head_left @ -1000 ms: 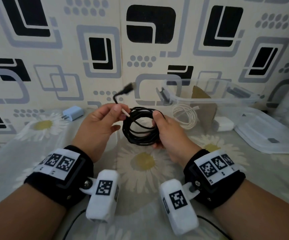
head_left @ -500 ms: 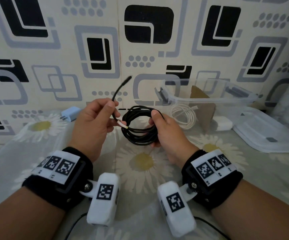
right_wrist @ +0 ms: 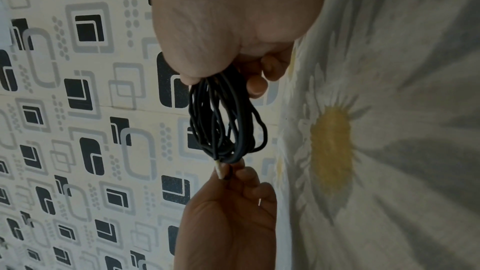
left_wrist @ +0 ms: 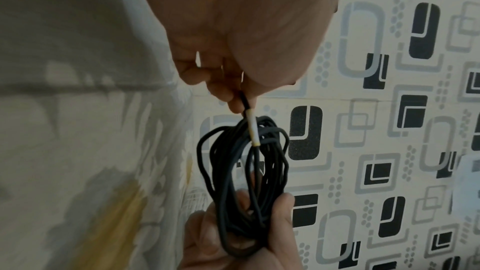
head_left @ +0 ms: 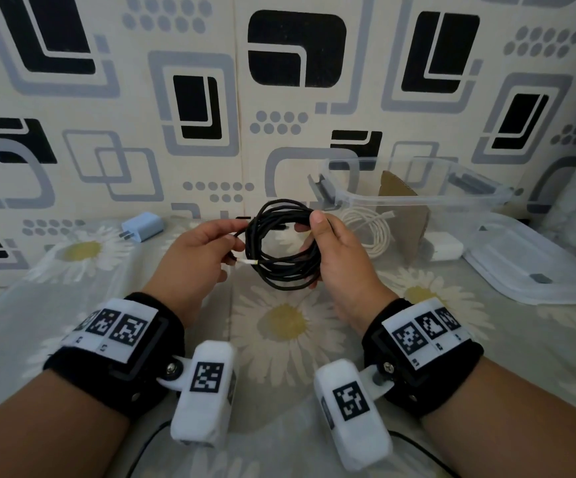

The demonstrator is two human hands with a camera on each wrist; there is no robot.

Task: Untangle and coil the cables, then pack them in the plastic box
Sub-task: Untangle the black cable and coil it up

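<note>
One white cable (head_left: pixel 369 231) is already lying coiled in the plastic box (head_left: pixel 417 198) at center right, while the right hand (head_left: pixel 340 257) is gripping the black cable (head_left: pixel 284 250) coil at frame center and the left hand (head_left: pixel 198 253) is pinching its loose end, not yet packed.

Right hand (head_left: pixel 340 257) fingers curled gripping, left hand (head_left: pixel 198 251) pinching.
</note>
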